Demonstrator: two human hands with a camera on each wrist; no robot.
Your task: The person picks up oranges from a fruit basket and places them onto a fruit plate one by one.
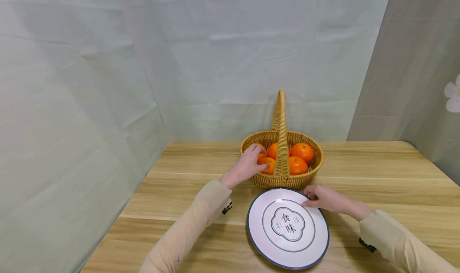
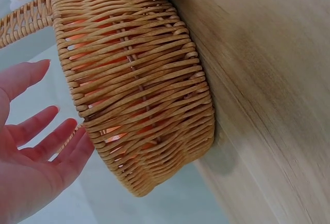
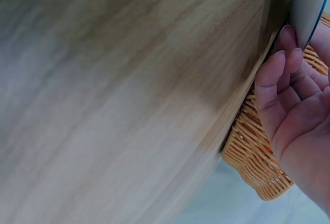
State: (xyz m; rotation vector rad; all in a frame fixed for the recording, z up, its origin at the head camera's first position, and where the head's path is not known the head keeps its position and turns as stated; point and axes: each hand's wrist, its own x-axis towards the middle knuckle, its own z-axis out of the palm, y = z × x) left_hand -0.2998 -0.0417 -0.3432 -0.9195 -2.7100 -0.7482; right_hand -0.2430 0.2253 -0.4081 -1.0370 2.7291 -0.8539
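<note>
A wicker basket (image 1: 256, 181) with a tall arched handle holds several oranges (image 1: 302, 152), likely mandarins. Over its left rim, my left hand (image 1: 248, 163) reaches with fingers spread and slightly bent above the oranges on that side. In the left wrist view the left hand (image 2: 41, 152) has a gap between thumb and fingers, with no fruit in it. A white plate (image 1: 258, 225) with a dark blue rim and printed characters lies in front of the basket. My right hand (image 1: 328, 199) pinches the plate's upper right rim, thumb on top and curled fingers below.
The wooden table (image 1: 172, 185) extends to both sides of the basket and plate. Pale cloth (image 1: 215, 65) hangs behind the table and along its left side. At the right hangs a greyer cloth (image 1: 402, 65) with a flower print.
</note>
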